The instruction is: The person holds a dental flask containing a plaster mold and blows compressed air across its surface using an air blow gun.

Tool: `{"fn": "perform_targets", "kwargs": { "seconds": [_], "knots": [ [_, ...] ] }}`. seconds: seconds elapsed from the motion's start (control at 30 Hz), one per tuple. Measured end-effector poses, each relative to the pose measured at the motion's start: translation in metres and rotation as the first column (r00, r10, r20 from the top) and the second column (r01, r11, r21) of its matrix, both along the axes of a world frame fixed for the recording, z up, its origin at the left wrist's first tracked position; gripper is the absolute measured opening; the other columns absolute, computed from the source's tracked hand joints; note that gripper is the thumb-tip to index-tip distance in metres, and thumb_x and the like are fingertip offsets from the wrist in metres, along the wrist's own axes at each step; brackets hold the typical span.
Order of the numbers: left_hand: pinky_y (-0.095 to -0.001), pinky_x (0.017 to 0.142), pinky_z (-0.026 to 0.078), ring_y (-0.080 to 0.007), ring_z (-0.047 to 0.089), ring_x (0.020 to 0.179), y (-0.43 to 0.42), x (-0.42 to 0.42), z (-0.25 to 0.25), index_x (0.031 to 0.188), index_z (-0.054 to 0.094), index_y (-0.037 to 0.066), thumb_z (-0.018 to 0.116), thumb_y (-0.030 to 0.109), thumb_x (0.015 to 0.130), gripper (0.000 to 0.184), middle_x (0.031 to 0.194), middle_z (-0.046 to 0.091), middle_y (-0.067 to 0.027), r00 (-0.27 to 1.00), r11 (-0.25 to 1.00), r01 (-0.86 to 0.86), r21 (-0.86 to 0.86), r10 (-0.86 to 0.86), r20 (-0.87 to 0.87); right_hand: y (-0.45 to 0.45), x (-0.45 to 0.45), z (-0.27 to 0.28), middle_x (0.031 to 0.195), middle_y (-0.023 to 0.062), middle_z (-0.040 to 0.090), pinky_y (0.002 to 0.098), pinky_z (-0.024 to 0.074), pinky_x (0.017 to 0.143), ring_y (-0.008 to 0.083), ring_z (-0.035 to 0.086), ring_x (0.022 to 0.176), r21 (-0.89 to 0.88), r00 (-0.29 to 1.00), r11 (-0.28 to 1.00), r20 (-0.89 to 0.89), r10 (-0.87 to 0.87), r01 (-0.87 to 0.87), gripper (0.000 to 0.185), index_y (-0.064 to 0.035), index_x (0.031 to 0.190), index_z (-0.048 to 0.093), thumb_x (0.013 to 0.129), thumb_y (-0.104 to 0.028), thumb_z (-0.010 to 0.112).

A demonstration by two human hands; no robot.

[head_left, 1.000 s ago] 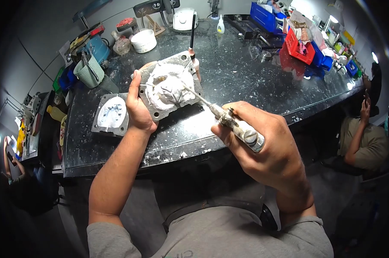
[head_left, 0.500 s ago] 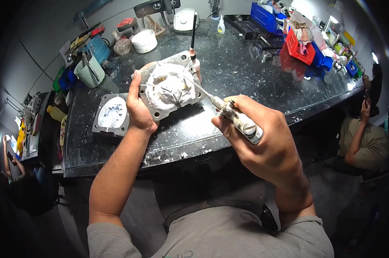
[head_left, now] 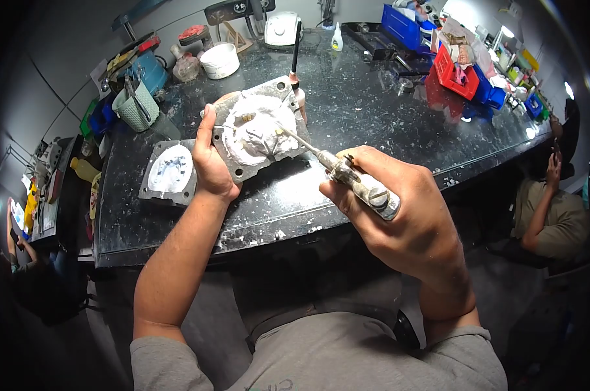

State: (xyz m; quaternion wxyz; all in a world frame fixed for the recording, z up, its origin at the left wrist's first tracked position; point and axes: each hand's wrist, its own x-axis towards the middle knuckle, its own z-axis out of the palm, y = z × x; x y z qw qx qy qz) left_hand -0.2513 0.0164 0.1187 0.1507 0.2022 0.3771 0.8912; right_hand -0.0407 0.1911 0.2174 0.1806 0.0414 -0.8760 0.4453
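Note:
My left hand (head_left: 215, 159) grips the left edge of a grey metal dental flask half (head_left: 238, 173), tilted up above the bench. White plaster (head_left: 254, 143) fills it, with a rough raised rim and small yellowish spots. Closed in my right hand (head_left: 405, 202) is a worn metal hand tool (head_left: 366, 186), shaped like an air gun, with a slotted screw at its rear. Its long thin tip reaches the right part of the plaster; whether it touches is unclear. A second flask half (head_left: 171, 171) lies on the bench left of my left hand, with white plaster marked by grey impressions.
Behind the flask stands a bottle with a black-handled brush (head_left: 295, 58). Along the back are a white bowl (head_left: 219, 62), a mesh cup of tools (head_left: 136, 107) and a small dropper bottle (head_left: 336, 39). Red (head_left: 452, 75) and blue bins sit at the right. Other people are at both sides.
The tool's tip has shifted slightly left and down across the plaster. My left hand and the flask have barely moved.

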Motion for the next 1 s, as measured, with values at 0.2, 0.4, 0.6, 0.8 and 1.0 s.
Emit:
{"fn": "perform_targets", "kwargs": {
  "seconds": [0.2,0.4,0.6,0.8,1.0],
  "knots": [
    [-0.0456,0.107,0.058,-0.0300,0.071,0.121,0.0008,0.0005,0.0019,0.140,0.059,0.003,0.043,0.046,0.113,0.053,0.131,0.070,-0.0172,1.000,1.000,0.003,-0.004,-0.003,-0.003,0.0012,-0.0046,-0.0003,0.086,0.0123,0.069,0.0315,0.0505,0.068,0.0144,0.065,0.073,0.072,0.997,0.997,-0.067,-0.036,0.040,0.014,0.0018,0.105,0.071,0.099,-0.009,0.076],
    [-0.0444,0.107,0.057,-0.0292,0.071,0.121,0.0013,0.0033,0.0034,0.140,0.059,0.003,0.043,0.046,0.113,0.053,0.130,0.070,-0.0168,1.000,1.000,-0.007,-0.023,0.007,-0.001,-0.0003,-0.0049,0.0001,0.086,0.0124,0.069,0.0317,0.0507,0.068,0.0152,0.065,0.073,0.073,0.996,0.997,-0.082,-0.031,0.037,0.015,0.0016,0.105,0.071,0.100,-0.012,0.077],
    [-0.0436,0.106,0.057,-0.0276,0.070,0.120,0.0014,0.0036,0.0014,0.140,0.058,0.004,0.043,0.046,0.113,0.053,0.129,0.070,-0.0159,0.997,0.998,-0.023,-0.059,0.019,-0.074,0.0001,-0.0027,0.0032,0.086,0.0114,0.070,0.0316,0.0511,0.069,0.0145,0.065,0.074,0.051,1.000,0.999,-0.005,-0.004,0.005,0.017,0.0020,0.106,0.072,0.100,-0.013,0.077],
    [-0.0433,0.106,0.057,-0.0273,0.070,0.120,0.0012,0.0047,0.0033,0.141,0.057,0.004,0.042,0.046,0.113,0.053,0.128,0.069,-0.0160,0.995,0.997,-0.017,-0.077,0.009,-0.101,-0.0008,-0.0010,0.0039,0.090,0.0118,0.072,0.0301,0.0519,0.071,0.0139,0.066,0.077,0.052,1.000,0.999,0.025,-0.012,0.010,0.018,0.0031,0.107,0.073,0.100,-0.013,0.077],
    [-0.0431,0.106,0.057,-0.0272,0.070,0.120,0.0015,0.0045,0.0033,0.141,0.057,0.004,0.042,0.045,0.113,0.053,0.128,0.070,-0.0161,0.994,0.997,-0.008,-0.070,0.001,-0.105,0.0002,-0.0002,0.0032,0.091,0.0123,0.072,0.0304,0.0524,0.071,0.0140,0.067,0.077,0.056,1.000,0.998,0.001,0.010,-0.010,0.016,0.0032,0.106,0.072,0.100,-0.010,0.076]
  ]
}}
